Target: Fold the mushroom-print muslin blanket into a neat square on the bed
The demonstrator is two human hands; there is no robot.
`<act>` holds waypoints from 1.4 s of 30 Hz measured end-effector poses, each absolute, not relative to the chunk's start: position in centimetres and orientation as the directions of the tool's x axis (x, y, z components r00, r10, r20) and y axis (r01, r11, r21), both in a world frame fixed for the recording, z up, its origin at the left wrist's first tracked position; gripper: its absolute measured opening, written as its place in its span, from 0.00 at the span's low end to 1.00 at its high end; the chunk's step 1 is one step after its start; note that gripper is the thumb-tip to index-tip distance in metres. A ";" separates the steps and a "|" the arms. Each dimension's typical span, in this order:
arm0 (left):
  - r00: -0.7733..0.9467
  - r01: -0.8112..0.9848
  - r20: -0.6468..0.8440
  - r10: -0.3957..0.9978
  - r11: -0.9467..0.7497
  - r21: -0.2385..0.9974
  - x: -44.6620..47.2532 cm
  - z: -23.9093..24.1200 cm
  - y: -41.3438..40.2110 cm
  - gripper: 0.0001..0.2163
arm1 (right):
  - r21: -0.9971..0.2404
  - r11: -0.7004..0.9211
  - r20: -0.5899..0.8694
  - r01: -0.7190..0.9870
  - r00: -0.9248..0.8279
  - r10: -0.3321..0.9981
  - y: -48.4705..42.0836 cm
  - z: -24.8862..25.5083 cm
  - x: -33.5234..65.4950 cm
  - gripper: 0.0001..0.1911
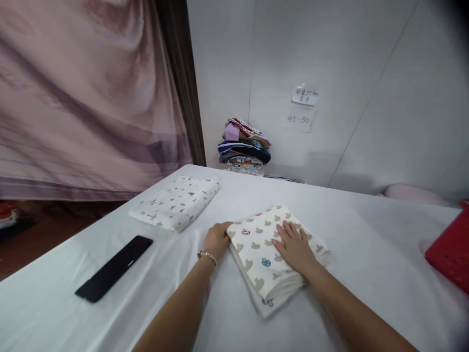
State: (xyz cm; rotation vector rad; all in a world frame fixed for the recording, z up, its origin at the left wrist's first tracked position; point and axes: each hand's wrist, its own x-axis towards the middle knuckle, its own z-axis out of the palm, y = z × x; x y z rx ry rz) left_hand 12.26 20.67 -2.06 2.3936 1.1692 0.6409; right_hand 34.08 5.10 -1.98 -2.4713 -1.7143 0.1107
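A folded white cloth (256,254) with beige mushroom shapes and a few red and blue figures lies in front of me on the white-covered table. Its layers show at the near edge, where the lower ones stick out a little. My left hand (217,239), with a bracelet at the wrist, is closed at the cloth's far left corner; some fingertips are hidden by the fabric. On top of the right part rests my right hand (296,248), palm down with fingers spread.
Another folded white cloth (179,200) with small dark prints lies at the far left of the table (351,313). Nearer is a black phone-like slab (115,269). A red object (450,249) sits at the right edge. Stacked clothes (245,146) stand beyond the table by the wall.
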 end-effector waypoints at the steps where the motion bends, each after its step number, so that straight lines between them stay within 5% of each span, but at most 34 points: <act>1: 0.537 0.621 0.219 0.815 -0.557 0.551 12.2 -2.2 20.7 0.16 | -0.154 -0.344 0.018 0.926 0.351 0.936 5.1 -2.0 34.0 0.32; 10: 0.489 0.583 0.210 0.847 -0.496 0.643 12.8 -2.6 21.1 0.13 | -0.259 -0.373 -0.154 0.891 0.344 0.926 6.8 0.4 34.9 0.33; 15: 0.498 0.625 0.227 0.837 -0.528 0.576 12.8 -2.7 21.0 0.14 | -0.202 -0.226 0.063 0.953 0.243 0.968 10.1 1.9 36.5 0.34; 22: 0.481 0.668 0.175 0.859 -0.489 0.560 12.8 -2.5 21.2 0.16 | -0.244 -0.258 -0.023 0.935 0.261 0.965 11.7 -1.1 38.2 0.36; 28: 0.488 0.595 0.114 0.865 -0.426 0.681 12.0 -2.5 21.2 0.19 | -0.519 -0.380 -0.090 0.766 0.393 0.915 10.5 0.1 39.5 0.33; 34: 0.449 0.429 -0.027 0.893 -0.190 0.883 11.5 -2.0 22.1 0.20 | -0.540 -0.546 -0.210 0.641 0.525 0.825 7.2 0.2 42.2 0.40; 42: 0.442 0.670 -0.111 0.890 -0.245 0.701 12.9 0.0 20.2 0.30 | -0.559 -0.589 -0.343 0.584 0.483 0.805 5.5 0.4 43.3 0.36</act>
